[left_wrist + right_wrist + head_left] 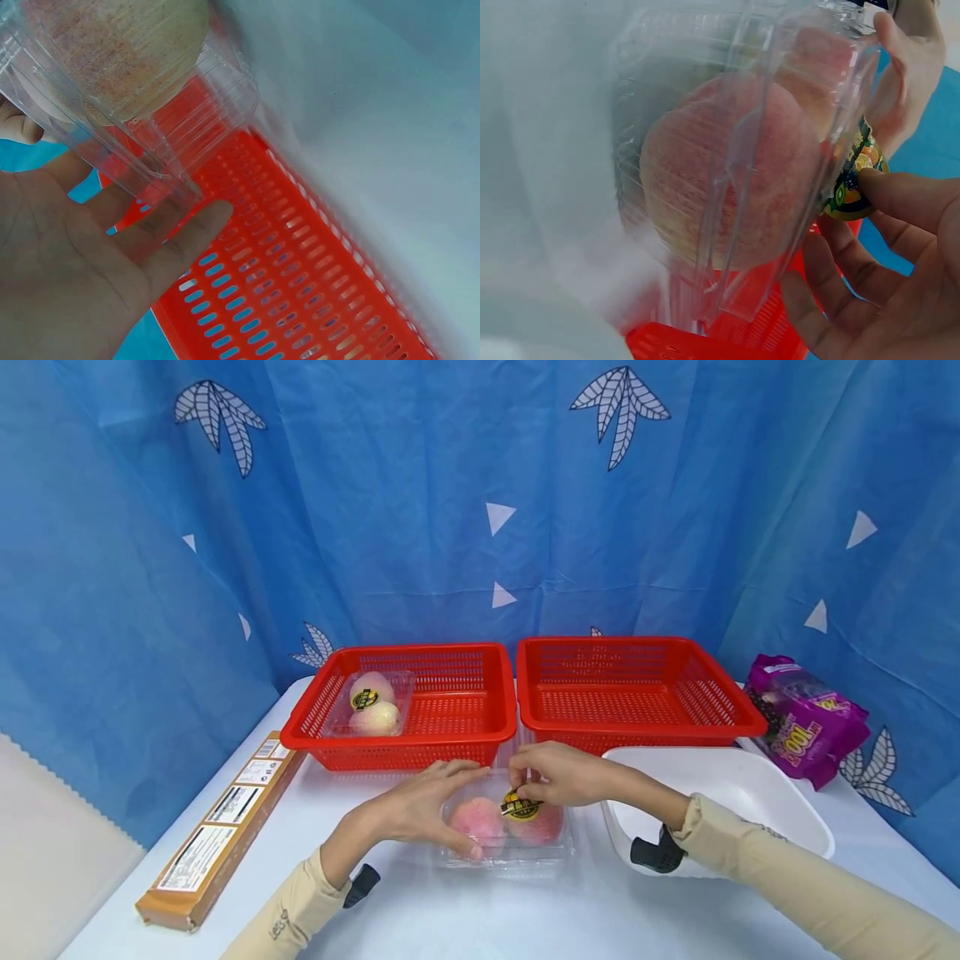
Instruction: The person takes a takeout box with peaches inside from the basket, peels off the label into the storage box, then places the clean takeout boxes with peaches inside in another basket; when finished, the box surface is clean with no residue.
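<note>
A clear plastic box [517, 862] with two pink peaches [478, 821] lies on the table in front of me. My left hand [420, 806] holds its left side, the thumb at the front and the fingers toward the back edge. Over the lid, my right hand [558, 774] pinches a black and yellow sticker [521, 807] between thumb and forefinger. In the right wrist view the sticker [857, 176] stands at the lid, the thumb on its face. The left wrist view shows left-hand fingers [187, 240] against the box wall.
Behind stand two red baskets [420, 740] [637, 729]; the left one holds another clear box of peaches [375, 703]. A white tub [795, 818] is at the right, beside a purple bag [813, 731]. A long brown carton [217, 835] lies at the left.
</note>
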The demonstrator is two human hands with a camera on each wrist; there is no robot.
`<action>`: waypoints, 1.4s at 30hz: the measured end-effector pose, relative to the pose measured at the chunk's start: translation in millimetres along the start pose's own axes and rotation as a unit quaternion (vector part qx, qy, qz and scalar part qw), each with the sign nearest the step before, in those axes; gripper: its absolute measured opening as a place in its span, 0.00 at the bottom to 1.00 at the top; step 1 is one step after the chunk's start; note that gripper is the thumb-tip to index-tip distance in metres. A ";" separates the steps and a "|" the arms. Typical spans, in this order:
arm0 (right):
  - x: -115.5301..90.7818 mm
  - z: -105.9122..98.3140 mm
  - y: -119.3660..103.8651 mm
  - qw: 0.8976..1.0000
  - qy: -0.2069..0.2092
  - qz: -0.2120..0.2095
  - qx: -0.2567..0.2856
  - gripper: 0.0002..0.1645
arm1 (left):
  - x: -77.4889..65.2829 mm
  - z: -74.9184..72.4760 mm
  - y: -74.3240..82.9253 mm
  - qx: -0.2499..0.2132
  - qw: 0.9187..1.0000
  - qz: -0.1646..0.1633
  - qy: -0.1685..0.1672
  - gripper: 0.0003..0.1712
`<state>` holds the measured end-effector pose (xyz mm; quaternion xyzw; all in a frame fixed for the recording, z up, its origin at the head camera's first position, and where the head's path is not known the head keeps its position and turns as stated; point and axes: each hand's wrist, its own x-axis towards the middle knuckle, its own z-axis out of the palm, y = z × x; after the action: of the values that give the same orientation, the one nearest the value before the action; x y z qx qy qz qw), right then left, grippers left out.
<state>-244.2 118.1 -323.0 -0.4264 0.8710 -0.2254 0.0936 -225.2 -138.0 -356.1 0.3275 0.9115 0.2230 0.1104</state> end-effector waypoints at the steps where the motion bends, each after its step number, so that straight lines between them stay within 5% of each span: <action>1: -0.7 -1.1 -0.2 1.000 -0.001 -0.002 0.005 0.05 | 0.0 -0.4 0.1 -0.002 1.000 -0.001 -0.001 0.58; 17: -14.8 -21.0 2.9 0.993 -0.006 0.027 0.118 0.03 | -0.6 -3.1 2.8 0.000 1.000 -0.006 -0.004 0.59; 29: -40.8 -54.6 25.0 0.989 -0.017 0.068 0.133 0.03 | -0.2 -3.0 3.2 0.004 1.000 -0.005 -0.001 0.58; 35: -58.8 -71.8 49.7 0.984 -0.075 0.102 0.126 0.04 | -0.1 -3.1 2.9 0.000 1.000 -0.004 -0.003 0.58; 42: -75.2 -81.5 73.4 0.958 -0.144 0.182 0.167 0.05 | -0.3 -2.1 1.8 -0.008 1.000 -0.006 -0.003 0.57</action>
<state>-278.0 241.8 -288.2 -0.2669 0.8609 -0.2831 0.3279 -224.7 -137.6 -353.4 0.3217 0.9114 0.2284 0.1172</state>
